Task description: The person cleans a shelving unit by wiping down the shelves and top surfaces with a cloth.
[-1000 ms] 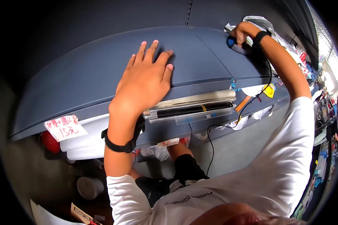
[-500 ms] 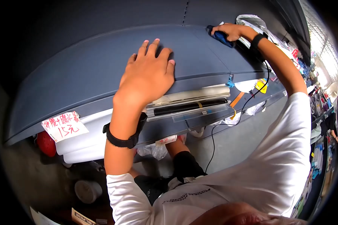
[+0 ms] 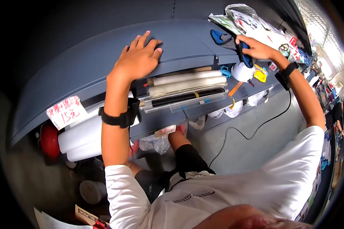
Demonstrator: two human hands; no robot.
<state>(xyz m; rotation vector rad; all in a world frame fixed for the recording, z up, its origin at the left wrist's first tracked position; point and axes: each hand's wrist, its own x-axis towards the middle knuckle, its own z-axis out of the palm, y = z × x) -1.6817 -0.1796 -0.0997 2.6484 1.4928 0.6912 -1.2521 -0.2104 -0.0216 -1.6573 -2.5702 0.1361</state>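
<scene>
My left hand (image 3: 137, 59) rests palm down on the grey shelf (image 3: 84, 57), its fingers spread and nothing held. Over at the shelf's right part, my right hand (image 3: 256, 49) grips a blue-and-black fabric item (image 3: 246, 57) with thumb and fingers. One part of that item hangs over the shelf's front edge, while another blue part lies on the surface to the left of the fingers. Its exact kind is not clear. Black straps circle both wrists, and a cable runs down from the right one.
Plastic-wrapped packages (image 3: 252, 23) lie behind my right hand. Below, a lower shelf holds rolled materials (image 3: 187, 86), a white helmet-like object (image 3: 242, 72) and a yellow item (image 3: 260, 73). A handwritten price sign (image 3: 67, 111) hangs at the left edge, near white rolls (image 3: 84, 139).
My right hand has come towards the shelf's front edge with the blue-and-black item, which is now more spread out. The packages behind show more fully. My left hand stays spread on the shelf.
</scene>
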